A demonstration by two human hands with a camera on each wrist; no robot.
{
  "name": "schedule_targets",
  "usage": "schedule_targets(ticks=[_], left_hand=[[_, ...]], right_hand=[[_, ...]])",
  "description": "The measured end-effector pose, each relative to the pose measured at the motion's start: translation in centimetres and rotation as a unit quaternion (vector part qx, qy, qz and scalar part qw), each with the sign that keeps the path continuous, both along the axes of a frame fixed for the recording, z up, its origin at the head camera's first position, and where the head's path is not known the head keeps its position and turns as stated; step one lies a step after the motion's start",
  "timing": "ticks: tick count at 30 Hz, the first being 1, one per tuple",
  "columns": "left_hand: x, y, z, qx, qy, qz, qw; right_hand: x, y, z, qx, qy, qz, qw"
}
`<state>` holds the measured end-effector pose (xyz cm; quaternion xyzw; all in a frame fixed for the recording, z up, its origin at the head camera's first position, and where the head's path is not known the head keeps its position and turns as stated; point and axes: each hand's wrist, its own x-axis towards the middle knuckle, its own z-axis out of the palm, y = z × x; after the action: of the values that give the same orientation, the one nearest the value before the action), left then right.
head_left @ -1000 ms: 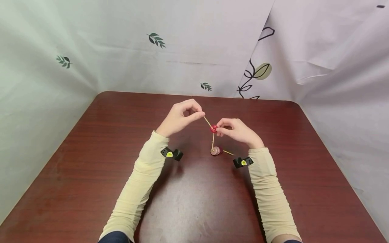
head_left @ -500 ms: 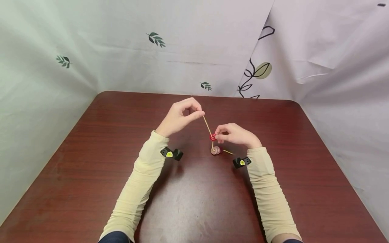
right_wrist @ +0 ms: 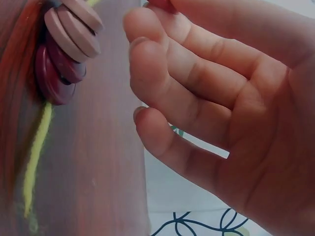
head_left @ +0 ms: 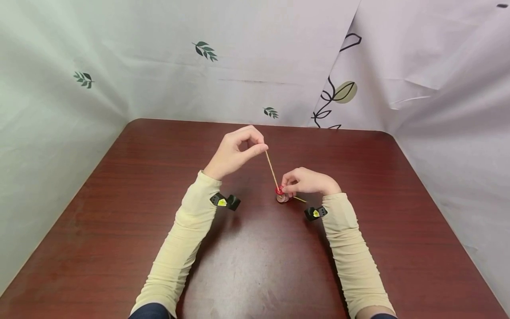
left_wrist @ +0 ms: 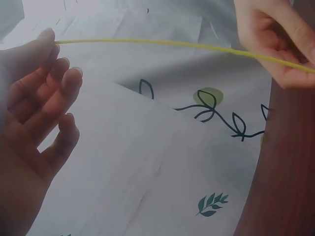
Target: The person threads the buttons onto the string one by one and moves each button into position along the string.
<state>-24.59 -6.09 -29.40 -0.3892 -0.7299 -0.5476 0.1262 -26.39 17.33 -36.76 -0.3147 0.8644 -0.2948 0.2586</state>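
My left hand (head_left: pixel 239 149) pinches the upper end of a thin yellow string (head_left: pixel 272 169) between thumb and fingertip. From there the string slants down, taut, to a red button (head_left: pixel 279 190) threaded on it. Thumb and fingers of my right hand (head_left: pixel 308 180) pinch that button, just above other strung buttons on the table. In the right wrist view these are pale pink buttons (right_wrist: pixel 74 32) against dark purple buttons (right_wrist: pixel 53 81), with the string's tail (right_wrist: pixel 37 157) beyond them. Only a sliver of the red button (right_wrist: pixel 161 5) shows there, at the top edge.
A dark red-brown wooden table (head_left: pixel 247 266) lies under both hands. White cloth (head_left: pixel 159 57) printed with leaves hangs behind it and at both sides. Each sleeve carries a small black wrist camera, the left camera (head_left: pixel 225 202) and the right camera (head_left: pixel 316 213).
My right hand has slid the red button down the string to the other buttons. The left hand stays nearly in place, and more string shows between it and the red button.
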Motion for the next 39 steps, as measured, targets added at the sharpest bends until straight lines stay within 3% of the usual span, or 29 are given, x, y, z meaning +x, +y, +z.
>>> schedule_targets(ticks=[9, 18, 25, 32, 39], left_hand=[[0.0, 0.0, 0.1, 0.014, 0.007, -0.009, 0.9998], [0.4, -0.1, 0.5, 0.006, 0.015, -0.004, 0.9999], [0.3, -0.2, 0.3, -0.028, 0.012, 0.011, 0.9995], [0.2, -0.3, 0.2, -0.070, 0.025, 0.018, 0.9971], [-1.9, -1.4, -1.3, -0.093, 0.012, 0.037, 0.9949]], right_hand=[[0.0, -0.2, -0.3, 0.041, -0.009, 0.006, 0.9991], [-0.1, -0.3, -0.5, 0.051, -0.011, -0.002, 0.9986], [-0.2, 0.8, -0.5, 0.059, 0.004, -0.023, 0.9980], [-0.3, 2.3, -0.7, 0.132, 0.020, -0.055, 0.9895], [-0.4, 2.0, -1.6, 0.162, 0.001, -0.049, 0.9856]])
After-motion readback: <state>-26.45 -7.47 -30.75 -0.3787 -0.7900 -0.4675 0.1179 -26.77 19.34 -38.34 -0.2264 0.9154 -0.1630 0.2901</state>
